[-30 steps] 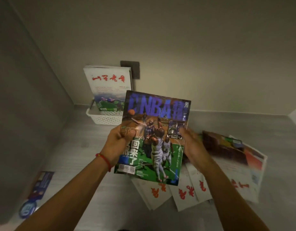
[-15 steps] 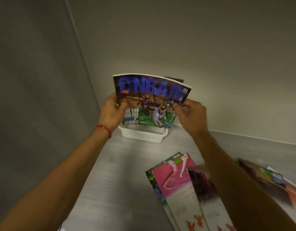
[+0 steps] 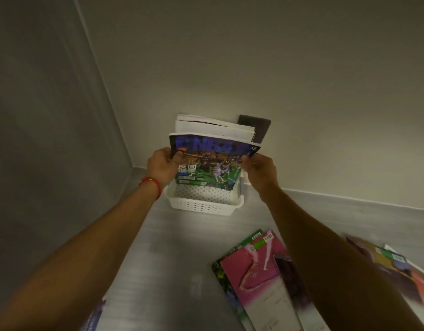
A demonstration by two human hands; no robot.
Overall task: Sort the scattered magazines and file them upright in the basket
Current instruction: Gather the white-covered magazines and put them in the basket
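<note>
While a second ago it was held low over the scattered pile, the basketball magazine (image 3: 209,163) now stands upright with its lower edge down inside the white basket (image 3: 202,206), just in front of the white-covered magazines (image 3: 213,129) already filed against the back — it has travelled from the pile to the basket in that short span. The left hand (image 3: 162,168) pinches its left edge, thumb on the cover and fingers behind, and the right hand (image 3: 260,169) pinches the right edge the same way. Whether the bottom edge touches the basket floor cannot be told, since the front wall hides it. The cover bows slightly at the top, so the sheet looks limp and will likely lean on the ones behind once let go. By this reading the filing of this one is nearly done, with only the release left. Near the right forearm a pink magazine (image 3: 256,271) lies on others on the grey worktop (image 3: 177,259), more sit blurred at the far right (image 3: 397,266), and a bluish one (image 3: 94,316) lies at the lower left — so several remain to sort. A dark wall plate (image 3: 260,130) shows behind the basket.
</note>
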